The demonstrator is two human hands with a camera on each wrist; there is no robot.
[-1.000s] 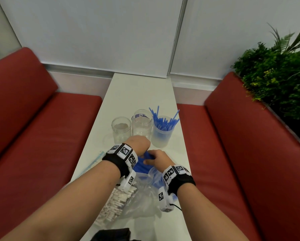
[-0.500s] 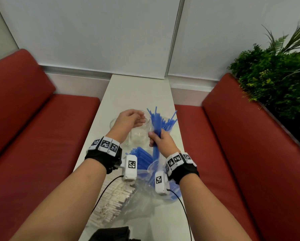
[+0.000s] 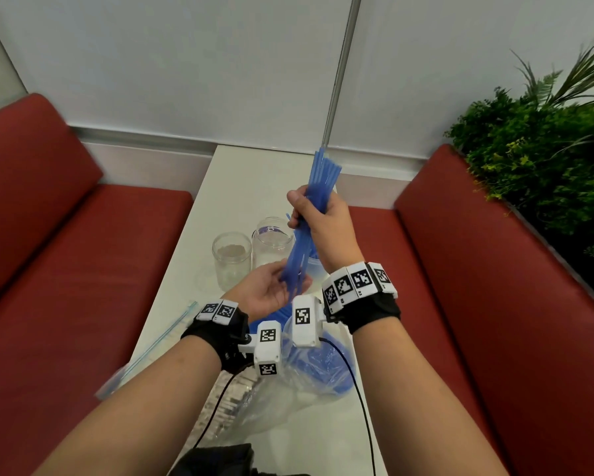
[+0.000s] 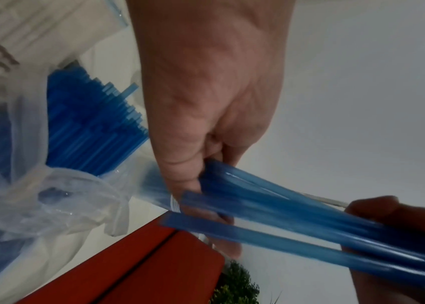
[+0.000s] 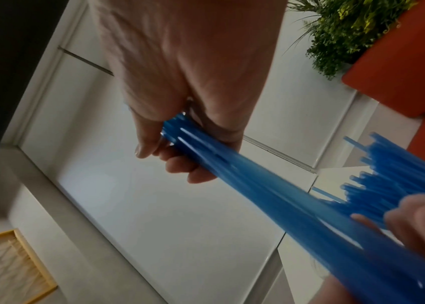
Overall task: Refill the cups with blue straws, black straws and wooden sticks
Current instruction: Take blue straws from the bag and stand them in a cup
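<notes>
Blue straws (image 3: 318, 187) stand bunched in the right hand's (image 3: 323, 223) closed fist above the cups; the left hand (image 3: 271, 292) cradles their splayed lower ends with relaxed fingers. Risk — uneven ends could snag the blue-straw cup's (image 3: 314, 269) rim and scatter across the table (image 3: 247, 173).

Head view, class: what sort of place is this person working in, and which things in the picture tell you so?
Probably a café or restaurant booth. A narrow white table runs between two red padded benches, a leafy planter borders one side, and cups are being stocked with blue straws.
</notes>
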